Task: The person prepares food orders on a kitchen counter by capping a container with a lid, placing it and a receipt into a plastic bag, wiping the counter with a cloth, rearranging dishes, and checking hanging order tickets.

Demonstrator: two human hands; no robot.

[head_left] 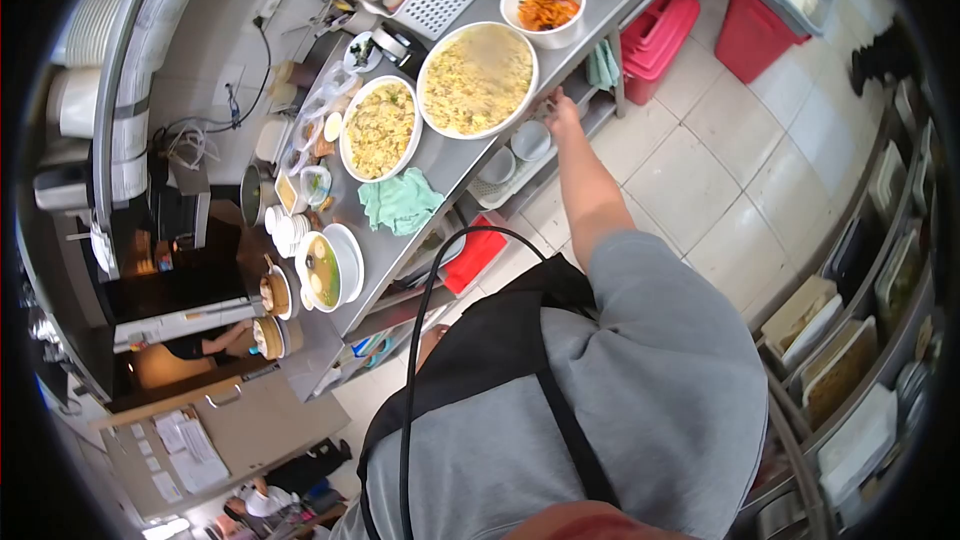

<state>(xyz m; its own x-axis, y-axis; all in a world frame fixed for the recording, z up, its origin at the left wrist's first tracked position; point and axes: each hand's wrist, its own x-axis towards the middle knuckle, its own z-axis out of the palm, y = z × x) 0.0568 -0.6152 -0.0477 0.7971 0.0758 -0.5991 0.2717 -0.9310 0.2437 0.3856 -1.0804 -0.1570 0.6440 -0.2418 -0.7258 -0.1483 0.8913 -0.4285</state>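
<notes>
My right hand (562, 112) reaches out beside the front edge of the steel counter (455, 165), above the lower shelf. Its fingers look apart and I see nothing held in them. Close by on that shelf sit pale round bowls (530, 141). On the counter near this hand stand a large white bowl of yellow fried rice (477, 78) and a bowl of orange food pieces (545, 6). My left hand (433, 342) shows only in part beside the black apron (470, 340), its fingers hidden.
A smaller bowl of fried rice (381, 128), a green cloth (402, 201) and a soup bowl (322, 271) stand along the counter. Red bins (660, 40) are on the tiled floor. Racks with trays (840, 370) line the right side. Another person (262, 498) is at the lower left.
</notes>
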